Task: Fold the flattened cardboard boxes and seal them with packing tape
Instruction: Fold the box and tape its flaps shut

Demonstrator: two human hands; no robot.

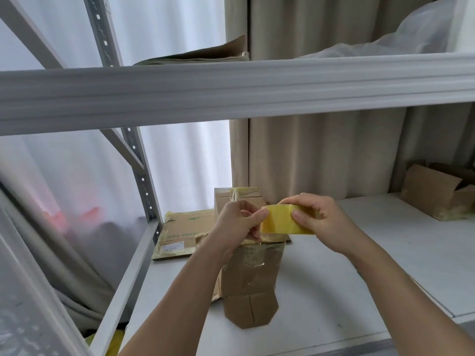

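My right hand (321, 217) grips a yellow roll of packing tape (282, 220) above a small folded cardboard box (252, 278) standing on the white shelf (359, 278). My left hand (239, 222) pinches the loose end of the tape at the roll's left edge. The box top carries shiny tape. Another taped box (239, 196) stands just behind my hands, partly hidden. Flattened cardboard boxes (180, 235) lie on the shelf to the left.
A shelf beam (231, 91) crosses the view overhead, with flat cardboard (205, 55) on the upper shelf. An open cardboard box (439, 191) sits at the right rear. A rack upright (144, 181) stands at the left; curtains hang behind.
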